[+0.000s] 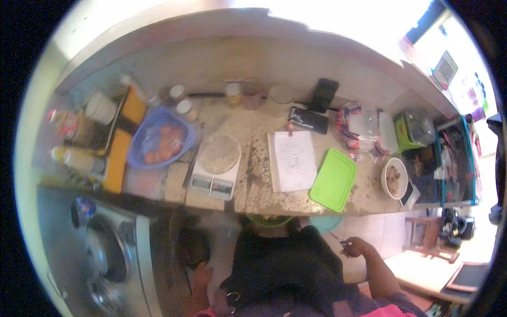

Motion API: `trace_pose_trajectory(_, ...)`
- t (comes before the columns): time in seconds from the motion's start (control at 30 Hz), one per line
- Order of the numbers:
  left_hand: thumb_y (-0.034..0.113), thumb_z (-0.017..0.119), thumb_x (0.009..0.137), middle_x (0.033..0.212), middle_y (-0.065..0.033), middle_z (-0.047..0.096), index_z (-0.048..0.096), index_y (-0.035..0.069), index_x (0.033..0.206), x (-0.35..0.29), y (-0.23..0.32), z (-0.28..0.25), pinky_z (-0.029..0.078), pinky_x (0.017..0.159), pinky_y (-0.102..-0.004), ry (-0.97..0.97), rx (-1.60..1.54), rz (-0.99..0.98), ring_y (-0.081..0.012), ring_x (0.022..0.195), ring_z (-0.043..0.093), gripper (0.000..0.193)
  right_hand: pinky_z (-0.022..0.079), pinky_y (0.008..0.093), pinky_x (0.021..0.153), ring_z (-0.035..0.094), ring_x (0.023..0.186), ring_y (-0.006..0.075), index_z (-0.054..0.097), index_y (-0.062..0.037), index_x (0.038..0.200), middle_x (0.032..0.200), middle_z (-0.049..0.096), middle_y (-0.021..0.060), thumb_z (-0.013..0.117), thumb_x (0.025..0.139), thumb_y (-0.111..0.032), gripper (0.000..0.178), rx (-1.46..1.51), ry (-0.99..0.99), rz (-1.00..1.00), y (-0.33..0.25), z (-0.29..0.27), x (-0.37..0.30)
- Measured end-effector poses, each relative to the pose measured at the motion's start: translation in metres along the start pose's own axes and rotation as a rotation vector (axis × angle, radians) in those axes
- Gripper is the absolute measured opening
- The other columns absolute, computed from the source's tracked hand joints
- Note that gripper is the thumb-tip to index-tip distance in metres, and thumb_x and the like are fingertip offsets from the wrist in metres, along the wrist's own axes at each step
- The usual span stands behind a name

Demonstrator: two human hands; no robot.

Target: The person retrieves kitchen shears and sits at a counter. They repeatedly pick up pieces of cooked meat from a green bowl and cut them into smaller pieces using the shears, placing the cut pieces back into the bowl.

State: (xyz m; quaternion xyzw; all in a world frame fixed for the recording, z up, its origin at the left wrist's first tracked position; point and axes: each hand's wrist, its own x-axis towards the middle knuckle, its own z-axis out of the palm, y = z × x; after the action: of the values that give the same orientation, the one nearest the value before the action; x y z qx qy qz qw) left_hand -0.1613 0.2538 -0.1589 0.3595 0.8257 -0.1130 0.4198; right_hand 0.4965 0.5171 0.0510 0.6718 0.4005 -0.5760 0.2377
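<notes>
My right hand is held low on the right, in front of the counter edge. Its fingers are closed around a small thing with a thin pale tip, too small to name. My left hand hangs low on the left, below the counter, beside a dark round shape; its fingers are too blurred to read. On the counter before me lie an open notebook with handwriting and a bright green lid. Left of them stands a kitchen scale with a round plate.
A blue basket holds brownish-orange pieces at the left. Far right, a white bowl contains brown food. Two dark phones, plastic packets and jars line the back. A washing machine stands at lower left.
</notes>
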Motion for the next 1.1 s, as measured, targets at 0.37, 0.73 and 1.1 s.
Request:
trace_pose_trajectory(0.37, 0.033, 0.06, 0.092, 0.14, -0.0117, 0.042, 0.034, 0.009, 0.141, 0.173, 0.28, 0.068, 0.046, 0.097, -0.0436, -0.553, -1.21, 0.017, -0.0289, 0.123, 0.047, 0.061, 0.052, 0.0388, 0.077, 0.065, 0.088, 0.0268, 0.061, -0.0108, 0.119, 0.104, 0.067, 0.0146, 0.075, 0.077, -0.039, 0.053, -0.059, 0.084, -0.131, -0.042, 0.04, 0.046)
trace_pose_trajectory(0.73, 0.002, 0.057, 0.082, 0.108, -0.0089, 0.059, 0.048, 0.009, 0.124, 0.168, 0.306, 0.077, 0.057, 0.069, -0.041, -0.398, -1.245, 0.196, -0.0261, 0.09, 0.063, 0.043, 0.046, 0.0253, 0.058, 0.061, 0.07, 0.0121, 0.054, -0.0056, 0.119, 0.084, 0.067, 0.0063, 0.077, 0.079, -0.023, 0.049, 0.578, 0.499, -0.365, 0.038, 0.146, 0.136)
trace_pose_trajectory(1.1, -0.002, 0.057, 0.073, 0.093, -0.0089, 0.066, 0.058, 0.007, 0.113, 0.105, 0.27, 0.063, 0.054, 0.057, -0.0357, -0.364, -0.83, 0.623, -0.0217, 0.077, 0.065, 0.041, 0.049, 0.0257, 0.066, 0.063, 0.088, 0.015, 0.045, -0.0066, 0.128, 0.108, 0.065, 0.0126, 0.075, 0.081, -0.02, 0.057, 1.063, 0.681, -0.703, 0.084, 0.259, 0.144)
